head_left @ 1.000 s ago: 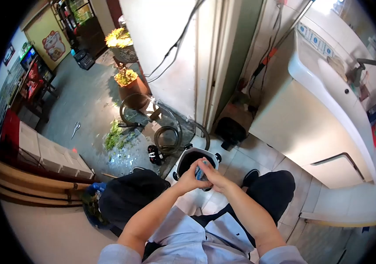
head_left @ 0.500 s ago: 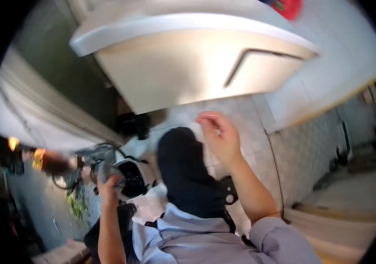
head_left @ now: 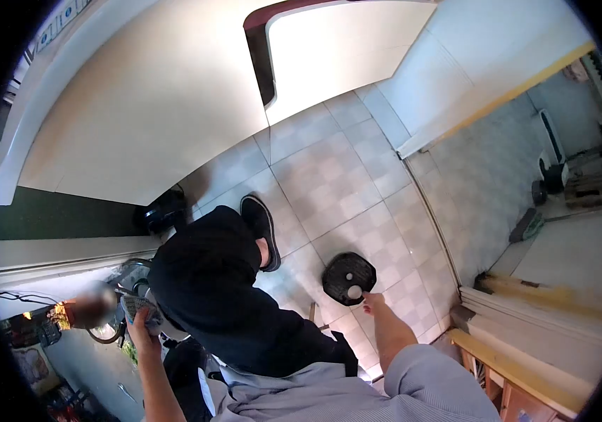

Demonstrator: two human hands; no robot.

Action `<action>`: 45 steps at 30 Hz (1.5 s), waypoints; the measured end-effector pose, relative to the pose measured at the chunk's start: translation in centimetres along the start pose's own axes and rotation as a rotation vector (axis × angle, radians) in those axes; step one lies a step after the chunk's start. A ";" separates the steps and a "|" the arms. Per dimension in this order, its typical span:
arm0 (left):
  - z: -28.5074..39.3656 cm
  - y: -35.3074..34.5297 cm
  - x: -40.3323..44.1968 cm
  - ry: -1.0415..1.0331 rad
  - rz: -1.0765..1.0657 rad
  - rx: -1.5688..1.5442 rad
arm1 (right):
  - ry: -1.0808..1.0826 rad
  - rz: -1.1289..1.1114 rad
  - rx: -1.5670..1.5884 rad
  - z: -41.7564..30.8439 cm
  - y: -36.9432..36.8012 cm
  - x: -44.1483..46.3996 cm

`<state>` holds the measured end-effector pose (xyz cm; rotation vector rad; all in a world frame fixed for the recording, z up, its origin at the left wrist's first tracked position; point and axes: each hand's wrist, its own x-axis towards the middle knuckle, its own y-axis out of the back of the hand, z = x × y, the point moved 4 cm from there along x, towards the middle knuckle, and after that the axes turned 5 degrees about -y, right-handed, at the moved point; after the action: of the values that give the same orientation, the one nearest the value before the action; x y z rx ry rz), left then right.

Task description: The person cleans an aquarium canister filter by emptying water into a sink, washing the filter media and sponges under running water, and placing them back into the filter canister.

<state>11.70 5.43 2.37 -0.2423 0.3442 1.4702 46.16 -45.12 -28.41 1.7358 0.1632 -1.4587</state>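
Observation:
My left hand (head_left: 144, 333) grips a grey-blue thing with a grid-patterned face (head_left: 136, 307), held low at my left side; I cannot make out its kind. Lower right of centre is my right hand (head_left: 375, 302), its fingers loosely bent and nothing visible in them. In the picture it overlaps the edge of a black, rounded, ribbed object (head_left: 349, 277) with pale round spots. Whether they touch is unclear. My leg in black trousers and a black shoe (head_left: 257, 224) are between the hands, over the tiled floor (head_left: 325, 176).
A cream cabinet (head_left: 153, 105) with a white rounded top edge stands ahead. A doorway threshold (head_left: 424, 211) runs along the right, with a brush (head_left: 526, 224) beyond it. Wooden furniture (head_left: 505, 373) stands at lower right. A blurred person (head_left: 97, 306) is at the left.
My view has turned and the cabinet now fills the upper left. My right hand has gone from in front of my knee down to the right. The left hand still holds the grey-blue thing.

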 end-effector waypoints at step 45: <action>4.5 18.6 -9.5 -0.244 0.306 -0.418 | 1.593 -0.923 -0.251 -18.2 -11.4 -63.9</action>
<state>-7.04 -0.07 10.99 -0.3504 -0.1352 1.8463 33.18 -0.36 20.30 2.2625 2.0294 -0.1004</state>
